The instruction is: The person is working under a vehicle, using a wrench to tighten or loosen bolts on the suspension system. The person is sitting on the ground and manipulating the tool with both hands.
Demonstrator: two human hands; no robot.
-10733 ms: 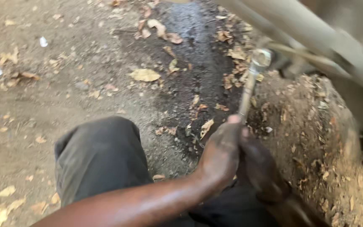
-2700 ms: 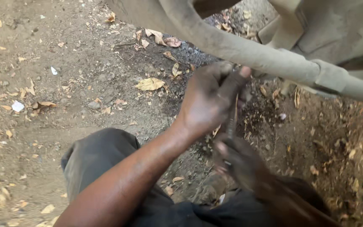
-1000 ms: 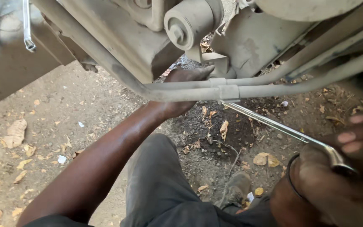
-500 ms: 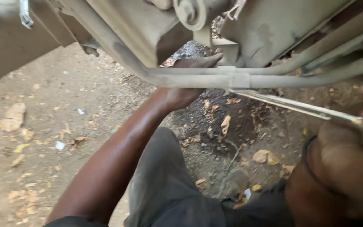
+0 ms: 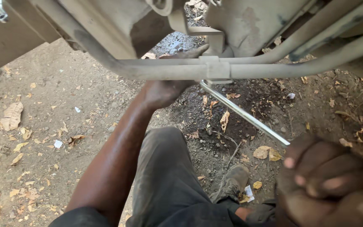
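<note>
the left hand (image 5: 164,90) reaches up from the lower left of the frame to just below centre top, its forearm running diagonally across the middle. its fingers go up behind a grey metal pipe (image 5: 169,69) that crosses the upper part of the picture; the fingertips show above the pipe, next to a clamp (image 5: 218,69) wrapped around it. whether that hand is gripping something or only pressing against the underside cannot be told, since the pipe hides the palm.

the right hand (image 5: 328,185) fills the lower right corner, close to the camera and blurred, fingers curled tight around the near end of a long shiny metal wrench (image 5: 244,114). the wrench runs as a slanting line from that fist up and left to a point just under the clamp, where its far end meets the pipework right beside the left hand.

above the pipe, dusty beige vehicle underbody parts (image 5: 106,25) take up the whole top of the frame. below, a knee in dark grey trousers (image 5: 164,168) sits at bottom centre, and a worn shoe (image 5: 232,185) rests on the ground just right of it. the dirt ground (image 5: 43,126) is strewn with dry leaves, with a darker damp patch (image 5: 240,105) under the wrench.
</note>
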